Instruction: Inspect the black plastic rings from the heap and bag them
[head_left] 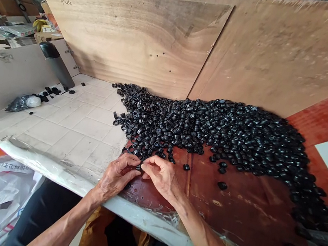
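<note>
- At the far left of the table (89, 127), a dark flask (57, 66) leans toward the wooden board, well apart from my work.
- Left of the meeting point, my left hand (121, 174) has its thumb and forefinger closed on a small black part (138, 167), pinching it from the left.
- Between my fingertips, near the table's near edge and just nearer than the heap, that part looks like light, stiff plastic; I'd judge it hard to break but apt to slip if its surface is smooth. Its outer rim seems the best hold, with finger pads on opposite sides.
- My fingers hide most of it, so I can't tell which way it points or how its axis lies. Loose ones nearby look squat, with no marked long axis.
- From the right, my right hand (160, 178) pinches at the same spot, thumb against forefinger; whether one piece or two sits there, I can't tell.
- Farther right, the heap of black parts (227, 132) spreads along the wooden board (127, 39), its pieces tipped every way.
</note>
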The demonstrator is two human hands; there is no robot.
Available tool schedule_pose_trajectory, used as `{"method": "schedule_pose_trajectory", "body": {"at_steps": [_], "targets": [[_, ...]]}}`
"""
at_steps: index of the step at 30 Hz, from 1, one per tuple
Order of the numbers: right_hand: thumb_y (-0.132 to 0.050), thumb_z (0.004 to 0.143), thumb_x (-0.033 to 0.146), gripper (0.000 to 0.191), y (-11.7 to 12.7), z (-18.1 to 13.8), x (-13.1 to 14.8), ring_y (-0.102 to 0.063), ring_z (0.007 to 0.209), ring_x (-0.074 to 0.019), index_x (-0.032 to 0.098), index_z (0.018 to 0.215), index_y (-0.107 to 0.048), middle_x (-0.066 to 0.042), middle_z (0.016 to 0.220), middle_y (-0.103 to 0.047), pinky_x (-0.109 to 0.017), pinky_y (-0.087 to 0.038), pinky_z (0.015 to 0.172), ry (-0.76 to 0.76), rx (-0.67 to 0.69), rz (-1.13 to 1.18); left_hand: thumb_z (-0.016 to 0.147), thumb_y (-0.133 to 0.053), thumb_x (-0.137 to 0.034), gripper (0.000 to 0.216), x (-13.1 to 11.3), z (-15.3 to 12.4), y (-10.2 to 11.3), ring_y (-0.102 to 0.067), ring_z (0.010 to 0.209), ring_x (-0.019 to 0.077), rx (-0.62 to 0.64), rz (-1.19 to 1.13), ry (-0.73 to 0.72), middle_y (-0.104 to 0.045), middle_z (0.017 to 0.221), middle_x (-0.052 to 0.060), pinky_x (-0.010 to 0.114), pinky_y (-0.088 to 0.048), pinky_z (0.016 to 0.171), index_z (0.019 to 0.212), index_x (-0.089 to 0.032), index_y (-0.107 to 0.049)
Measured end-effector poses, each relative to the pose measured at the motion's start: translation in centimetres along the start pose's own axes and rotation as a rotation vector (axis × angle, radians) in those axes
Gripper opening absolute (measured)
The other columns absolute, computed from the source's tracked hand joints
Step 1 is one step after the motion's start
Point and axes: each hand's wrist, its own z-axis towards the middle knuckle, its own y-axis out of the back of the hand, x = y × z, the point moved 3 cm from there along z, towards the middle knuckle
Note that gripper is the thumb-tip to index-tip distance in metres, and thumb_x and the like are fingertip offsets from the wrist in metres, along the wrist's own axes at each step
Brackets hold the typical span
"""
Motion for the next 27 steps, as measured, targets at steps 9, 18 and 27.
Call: {"method": "schedule_pose_trajectory", "body": {"at_steps": [9,18,27], "targets": [[-0.066,0.091,0.013,0.011,0.1,-0.2,1.0,-0.069,0.085,-0.0185,0.022,0.094,-0.070,-0.004,0.097,-0.073,-0.029,-0.055,0.079,0.390,-0.046,-0.156,0.092,-0.079,-0.035,0.019,1.0,0.0,-0.1,-0.073,0.098,0.0205,-0.006,-0.160,0.210,-0.075,0.105,0.006,0.034,-0.061,0.090,0.102,-0.021,-0.073],[-0.063,0.093,0.011,0.017,0.0,-0.3,0.7,-0.068,0.089,-0.0198,0.024,0.103,-0.066,-0.004,0.100,-0.072,-0.031,-0.056,0.085,0.414,-0.038,-0.181,0.090,-0.080,-0.043,0.029,1.5,0.0,-0.5,-0.071,0.089,0.0185,0.038,-0.348,0.352,-0.073,0.100,0.005,0.031,-0.062,0.080,0.106,-0.020,-0.072],[-0.057,0.105,0.033,0.015,-0.2,-0.4,0.2,-0.069,0.070,-0.0175,0.024,0.115,-0.064,0.000,0.076,-0.071,-0.027,-0.054,0.070,0.246,-0.039,-0.261,0.098,-0.072,-0.029,0.013,0.1,0.3,-0.2,-0.071,0.105,0.0214,0.046,-0.038,0.017,-0.073,0.111,0.008,0.037,-0.061,0.093,0.110,-0.023,-0.072]]}}
